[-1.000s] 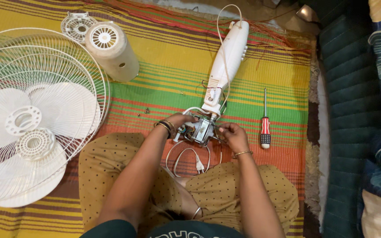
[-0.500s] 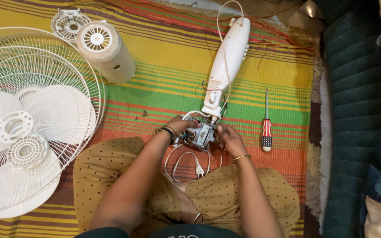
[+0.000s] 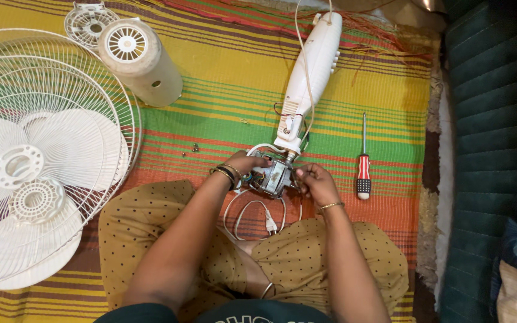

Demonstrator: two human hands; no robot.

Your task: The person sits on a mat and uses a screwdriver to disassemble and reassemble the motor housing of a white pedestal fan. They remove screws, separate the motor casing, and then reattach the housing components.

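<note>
I sit cross-legged on a striped mat [image 3: 222, 90]. A small grey fan motor [image 3: 272, 175] with coloured wires rests on the mat in front of my knees. My left hand [image 3: 248, 162], with bangles on the wrist, grips its left side. At the motor's right side, my right hand [image 3: 315, 182] pinches it with closed fingers. A long white fan stand body [image 3: 311, 72] lies beyond the motor, joined to it. A white power cord with a plug [image 3: 268, 225] loops below the motor, over my legs.
A red-handled screwdriver [image 3: 363, 164] lies to the right of my right hand. A white motor housing [image 3: 139, 60] and rear cap [image 3: 88, 22] lie at top left. Fan guard [image 3: 7, 78] and white blades [image 3: 61, 143] fill the left. Small screws [image 3: 195, 147] sit on the mat. Dark green cushion [image 3: 486, 149] at right.
My hands stay on the motor with only slight finger shifts. The view has drifted a little, so the fan parts sit slightly differently in frame.
</note>
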